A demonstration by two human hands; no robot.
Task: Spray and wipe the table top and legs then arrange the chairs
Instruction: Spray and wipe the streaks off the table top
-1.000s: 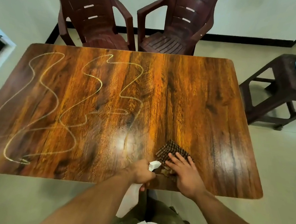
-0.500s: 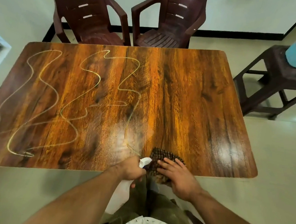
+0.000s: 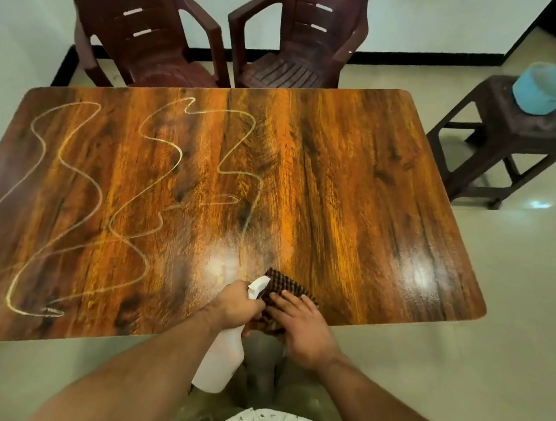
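A glossy wood-grain table top (image 3: pixel 339 189) fills the view, with pale squiggly lines (image 3: pixel 78 191) drawn over its left half. My left hand (image 3: pixel 235 304) grips a white spray bottle (image 3: pixel 221 361) at the near edge, nozzle pointing over the table. Right beside it my right hand (image 3: pixel 302 328) presses flat on a dark checked cloth (image 3: pixel 284 284) lying on the near edge of the table. A wet sheen shows just beyond the nozzle.
Two dark brown plastic chairs (image 3: pixel 145 24) (image 3: pixel 300 36) stand side by side behind the table's far edge. A dark stool (image 3: pixel 515 131) at the right carries a blue tub (image 3: pixel 541 88). Pale tiled floor surrounds the table.
My right hand has drawn the cloth toward the near edge and closer to the bottle. The view has shifted slightly, so the table sits lower and tilted.
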